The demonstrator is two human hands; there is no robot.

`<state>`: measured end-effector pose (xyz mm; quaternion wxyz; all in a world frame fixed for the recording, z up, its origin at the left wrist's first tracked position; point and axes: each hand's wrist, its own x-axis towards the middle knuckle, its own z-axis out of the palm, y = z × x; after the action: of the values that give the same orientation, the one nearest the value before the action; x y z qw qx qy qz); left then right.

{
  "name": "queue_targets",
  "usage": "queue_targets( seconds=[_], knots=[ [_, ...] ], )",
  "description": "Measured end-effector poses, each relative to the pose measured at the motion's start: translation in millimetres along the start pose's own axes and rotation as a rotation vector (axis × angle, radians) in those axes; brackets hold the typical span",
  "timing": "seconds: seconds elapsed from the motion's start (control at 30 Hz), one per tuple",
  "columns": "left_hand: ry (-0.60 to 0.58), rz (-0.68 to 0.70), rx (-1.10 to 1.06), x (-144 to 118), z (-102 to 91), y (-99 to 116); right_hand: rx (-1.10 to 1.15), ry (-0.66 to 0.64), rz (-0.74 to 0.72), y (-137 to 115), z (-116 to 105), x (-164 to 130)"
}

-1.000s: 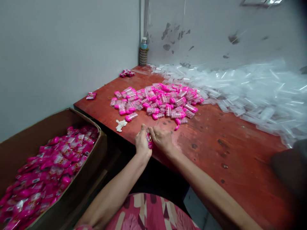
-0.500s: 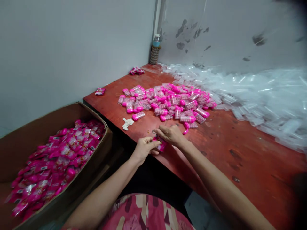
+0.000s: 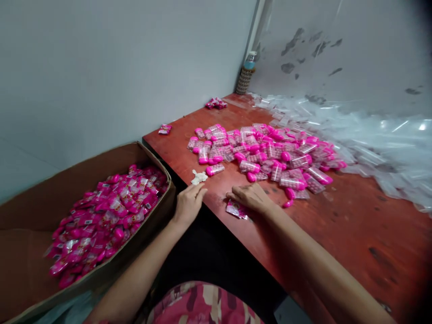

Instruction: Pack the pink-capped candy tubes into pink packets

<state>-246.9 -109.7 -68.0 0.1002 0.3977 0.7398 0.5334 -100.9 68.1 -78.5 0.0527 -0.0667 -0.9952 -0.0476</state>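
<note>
My left hand [image 3: 189, 203] is at the table's front edge, its thumb apart from its fingers. Its fingertips are close to a crumpled white lump [image 3: 199, 177]; I cannot tell whether they touch it. My right hand [image 3: 251, 196] rests low over the table with curled fingers, on a small shiny pink printed packet [image 3: 235, 209]. Part of that packet is hidden under the hand. Beyond my hands lies a pile of clear tubes with pink caps [image 3: 259, 150], filled with small pale pink balls.
At the left, a cardboard box [image 3: 155, 157] holds many pink packaged pieces [image 3: 111, 216]. Empty-looking clear plastic sleeves [image 3: 378, 153] are heaped at the right on the red table [image 3: 337, 220]. A bottle [image 3: 249, 62] stands in a woven holder [image 3: 245, 82] in the corner.
My left hand has let go of the pink packet and moved left towards the white lump. My right hand stays with the packet. The view has shifted left.
</note>
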Motion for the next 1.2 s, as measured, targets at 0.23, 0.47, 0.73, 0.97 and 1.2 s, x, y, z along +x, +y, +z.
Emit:
queue_targets(
  seconds=[0.23, 0.47, 0.73, 0.97, 1.2],
  knots=[
    [0.036, 0.163, 0.653, 35.3, -1.7, -31.9, 0.016, -0.011, 0.110, -9.1, -9.0, 2.3],
    [0.080, 0.190, 0.602, 39.6, 4.3, -37.7, 0.349, 0.115, 0.376, -2.9, -19.3, -8.4],
    [-0.214, 0.563, 0.403, 1.1, 37.0, 10.1, 0.725, 0.427, 0.663, -22.7, -25.2, -68.9],
    [-0.272, 0.509, 0.384, -21.8, 70.0, 9.7, 0.858, 0.430, 0.712, -54.6, -32.5, -86.1],
    [-0.181, 0.487, 0.122, -27.5, 70.3, 25.7, 1.478, 0.557, 0.840, -61.1, -29.6, -60.0]
  ],
)
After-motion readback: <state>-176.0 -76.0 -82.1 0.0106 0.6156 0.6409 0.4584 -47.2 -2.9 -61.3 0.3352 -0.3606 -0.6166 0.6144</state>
